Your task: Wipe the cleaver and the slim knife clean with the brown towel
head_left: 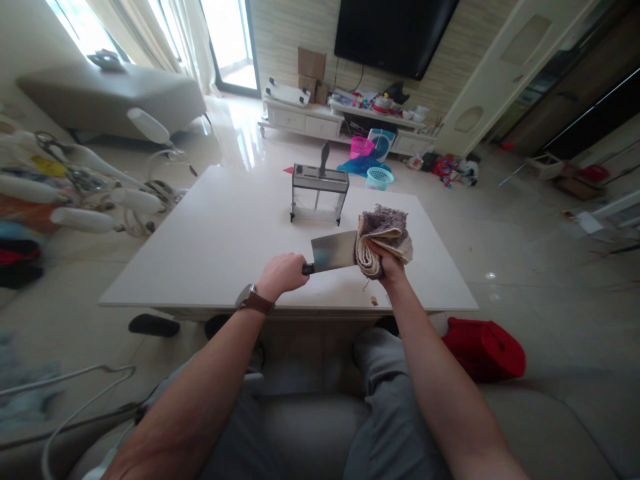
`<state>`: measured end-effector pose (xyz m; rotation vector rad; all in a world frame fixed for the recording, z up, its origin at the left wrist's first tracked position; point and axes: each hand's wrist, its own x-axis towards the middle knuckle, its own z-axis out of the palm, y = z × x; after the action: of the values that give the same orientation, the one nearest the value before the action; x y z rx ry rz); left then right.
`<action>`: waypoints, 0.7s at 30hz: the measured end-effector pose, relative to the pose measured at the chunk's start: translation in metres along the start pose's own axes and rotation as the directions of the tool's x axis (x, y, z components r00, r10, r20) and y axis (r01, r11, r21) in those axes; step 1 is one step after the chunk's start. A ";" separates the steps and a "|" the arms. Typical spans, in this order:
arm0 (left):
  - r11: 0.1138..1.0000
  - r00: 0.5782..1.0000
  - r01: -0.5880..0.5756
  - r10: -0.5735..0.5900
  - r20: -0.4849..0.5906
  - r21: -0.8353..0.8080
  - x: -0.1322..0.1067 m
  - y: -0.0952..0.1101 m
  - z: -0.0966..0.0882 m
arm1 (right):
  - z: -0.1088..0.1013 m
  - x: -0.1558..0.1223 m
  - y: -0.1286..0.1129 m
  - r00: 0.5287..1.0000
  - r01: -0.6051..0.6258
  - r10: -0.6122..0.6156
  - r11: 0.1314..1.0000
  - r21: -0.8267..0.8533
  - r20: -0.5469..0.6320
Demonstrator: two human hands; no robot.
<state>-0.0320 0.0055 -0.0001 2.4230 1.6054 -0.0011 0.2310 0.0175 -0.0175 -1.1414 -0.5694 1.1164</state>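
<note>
My left hand [285, 275] is closed round the black handle of a cleaver [334, 252]. The broad, shiny blade points right, held above the table near its front edge. My right hand [391, 265] grips a folded, rolled cloth [387, 233], beige on one side and shaggy grey-brown on the other. The cloth meets the far end of the blade and covers its tip; whether it wraps both faces cannot be seen. Behind the blade, a knife block [319, 193] with clear sides and a dark-framed top stands upright on the table, one black-handled knife [325, 159] sticking up from it.
The white table [210, 247] lies before my knees, with a tiny sticker-like piece [374, 301] near its front edge. Beyond it on the floor are a light-blue basket [380, 177] and a pink basket [361, 147]. A red bag [485, 350] sits at my right.
</note>
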 end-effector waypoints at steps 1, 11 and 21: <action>1.000 1.000 0.002 -0.002 -0.013 0.006 0.000 0.000 0.000 | 0.002 0.000 0.000 0.999 0.028 -0.028 0.999 0.017 -0.022; 1.000 1.000 -0.013 0.012 -0.006 -0.021 0.001 0.005 0.003 | 0.001 0.002 -0.005 0.998 0.056 -0.055 0.998 0.017 -0.039; 1.000 1.000 0.003 -0.003 -0.008 -0.013 0.001 0.002 0.002 | 0.000 -0.002 -0.005 1.000 0.005 -0.007 0.997 -0.075 -0.024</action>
<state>-0.0293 0.0051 -0.0013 2.4133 1.6077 0.0184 0.2325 0.0158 -0.0128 -1.2157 -0.6004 1.0821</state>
